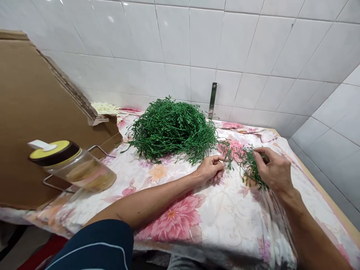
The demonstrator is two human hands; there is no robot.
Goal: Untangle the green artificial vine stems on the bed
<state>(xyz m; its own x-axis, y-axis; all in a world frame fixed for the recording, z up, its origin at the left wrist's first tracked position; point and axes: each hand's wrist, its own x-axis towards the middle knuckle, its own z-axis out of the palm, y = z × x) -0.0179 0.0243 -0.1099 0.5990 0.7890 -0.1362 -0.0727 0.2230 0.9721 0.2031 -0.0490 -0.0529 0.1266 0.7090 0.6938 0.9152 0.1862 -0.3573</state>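
Two pinches: the left hand (209, 168) fingers grasp a thin green stem (228, 154), the right hand (272, 168) fingers clench a sprig (249, 169) slanting down-right.

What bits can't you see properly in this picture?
Head view:
- The green sprig: the right hand hides where it is held.
- The plastic jar: its cloudy wall blurs what is inside.
- The pale frilly pile: the cardboard partly hides it, and it is too small to name.
- Whatever lies under the flowery cloth: the cloth hides it.
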